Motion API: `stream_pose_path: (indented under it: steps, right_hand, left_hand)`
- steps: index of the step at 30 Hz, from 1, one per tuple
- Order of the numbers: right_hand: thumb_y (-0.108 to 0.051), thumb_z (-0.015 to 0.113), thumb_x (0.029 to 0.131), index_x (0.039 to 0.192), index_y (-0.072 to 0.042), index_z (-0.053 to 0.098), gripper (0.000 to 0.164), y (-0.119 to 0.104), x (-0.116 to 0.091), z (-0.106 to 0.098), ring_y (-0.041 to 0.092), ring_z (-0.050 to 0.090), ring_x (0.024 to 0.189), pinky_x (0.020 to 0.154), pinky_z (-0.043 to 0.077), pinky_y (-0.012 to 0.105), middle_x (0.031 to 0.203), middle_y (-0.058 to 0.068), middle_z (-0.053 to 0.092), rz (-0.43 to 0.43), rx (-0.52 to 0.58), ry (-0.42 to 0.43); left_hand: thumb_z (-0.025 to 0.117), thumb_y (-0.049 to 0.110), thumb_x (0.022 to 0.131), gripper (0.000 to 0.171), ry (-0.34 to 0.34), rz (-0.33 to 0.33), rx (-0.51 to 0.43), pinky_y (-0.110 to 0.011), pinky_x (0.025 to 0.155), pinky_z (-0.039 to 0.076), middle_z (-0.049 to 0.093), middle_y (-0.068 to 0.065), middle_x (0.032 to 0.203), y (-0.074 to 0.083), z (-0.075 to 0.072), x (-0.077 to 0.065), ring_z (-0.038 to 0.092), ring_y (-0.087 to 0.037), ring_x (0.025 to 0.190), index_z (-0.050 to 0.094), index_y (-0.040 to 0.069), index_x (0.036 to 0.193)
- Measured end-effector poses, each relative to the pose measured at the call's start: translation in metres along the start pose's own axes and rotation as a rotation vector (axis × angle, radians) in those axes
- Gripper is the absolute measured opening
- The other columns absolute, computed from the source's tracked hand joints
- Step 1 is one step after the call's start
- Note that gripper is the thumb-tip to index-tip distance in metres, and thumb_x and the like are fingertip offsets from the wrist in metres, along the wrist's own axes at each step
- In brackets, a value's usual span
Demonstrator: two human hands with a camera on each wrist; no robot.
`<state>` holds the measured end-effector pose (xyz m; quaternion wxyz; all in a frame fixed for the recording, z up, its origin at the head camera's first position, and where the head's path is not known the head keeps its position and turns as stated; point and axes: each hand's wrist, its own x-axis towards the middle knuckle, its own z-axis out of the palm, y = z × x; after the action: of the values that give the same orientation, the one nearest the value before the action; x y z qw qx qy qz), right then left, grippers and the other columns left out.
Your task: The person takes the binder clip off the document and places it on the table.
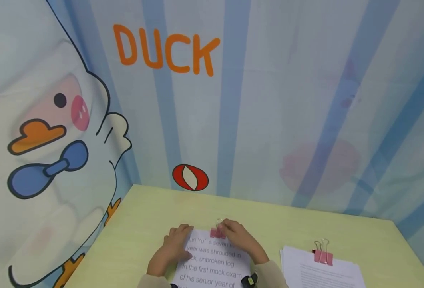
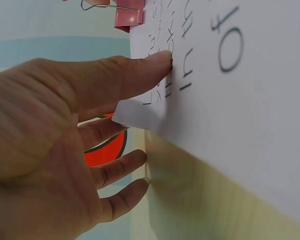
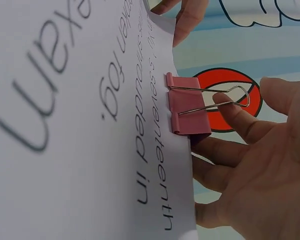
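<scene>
A stack of printed paper in large type lies on the table in front of me, with a pink binder clip on its top edge. My left hand holds the stack's upper left corner. In the left wrist view its thumb presses on the printed face while a finger goes behind the corner. My right hand is at the clip. In the right wrist view its index fingertip sits behind the wire handles, the thumb stands apart from them, and the other fingers reach behind the paper's top edge.
To the right lies a second stack of paper in small print, with another pink binder clip at its top, its wire handles standing up. Behind the pale yellow table hangs a blue striped curtain with a duck print.
</scene>
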<state>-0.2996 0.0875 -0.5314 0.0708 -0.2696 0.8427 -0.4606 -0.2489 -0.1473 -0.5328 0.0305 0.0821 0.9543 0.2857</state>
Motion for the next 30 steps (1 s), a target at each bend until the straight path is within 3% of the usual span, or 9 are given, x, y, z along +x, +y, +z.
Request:
stream_pose_path:
  steps: [2,6,11,15,25,30]
  right_hand:
    - [-0.024,0.050,0.107,0.104,0.000,0.067,0.030,0.000,0.000,0.002,0.022,0.059,0.089,0.081,0.047,0.042,0.094,0.008,0.066,0.007,0.013,0.002]
    - [-0.023,0.057,0.104,0.123,0.005,0.062,0.034,0.001,0.000,0.005,0.036,0.063,0.110,0.096,0.048,0.054,0.117,0.017,0.067,0.038,0.042,0.025]
    - [-0.015,0.067,0.097,0.143,0.015,0.041,0.061,0.000,0.004,0.004,0.040,0.061,0.115,0.101,0.043,0.058,0.121,0.022,0.065,0.084,0.113,0.044]
    - [-0.015,0.071,0.094,0.142,0.018,0.041,0.065,0.000,0.006,0.006,0.036,0.062,0.108,0.098,0.046,0.056,0.115,0.019,0.066,0.099,0.115,0.051]
    - [-0.017,0.073,0.093,0.131,0.013,0.056,0.051,0.006,0.005,0.012,0.028,0.065,0.101,0.094,0.050,0.051,0.107,0.010,0.068,0.084,0.118,0.077]
    - [-0.011,0.072,0.092,0.127,0.014,0.059,0.045,0.005,0.006,0.010,0.029,0.065,0.098,0.091,0.051,0.050,0.105,0.012,0.068,0.051,0.104,0.113]
  left_hand:
    - [0.089,0.004,0.067,0.082,-0.002,-0.001,-0.004,-0.069,0.102,0.033,0.049,-0.020,0.144,-0.001,0.000,-0.001,0.042,-0.047,0.129,0.054,-0.002,0.141]
    - [0.088,0.002,0.068,0.080,0.005,0.012,0.000,-0.068,0.102,0.033,0.049,-0.020,0.144,-0.001,0.001,-0.003,0.042,-0.046,0.128,0.054,-0.002,0.140]
    - [0.087,0.002,0.067,0.080,0.016,0.027,0.021,-0.068,0.101,0.034,0.049,-0.020,0.143,0.000,0.000,-0.001,0.042,-0.046,0.128,0.054,-0.003,0.140]
    - [0.088,0.001,0.066,0.081,0.018,0.029,0.001,-0.068,0.100,0.035,0.050,-0.021,0.143,0.001,-0.001,0.000,0.042,-0.047,0.127,0.054,-0.003,0.140]
    - [0.089,0.002,0.065,0.083,0.003,0.005,-0.002,-0.069,0.101,0.034,0.049,-0.020,0.144,-0.004,0.004,-0.003,0.042,-0.048,0.128,0.055,-0.002,0.140]
    - [0.089,0.001,0.066,0.083,0.009,0.004,0.003,-0.069,0.102,0.033,0.048,-0.020,0.145,-0.003,0.004,-0.001,0.041,-0.048,0.129,0.054,-0.002,0.141]
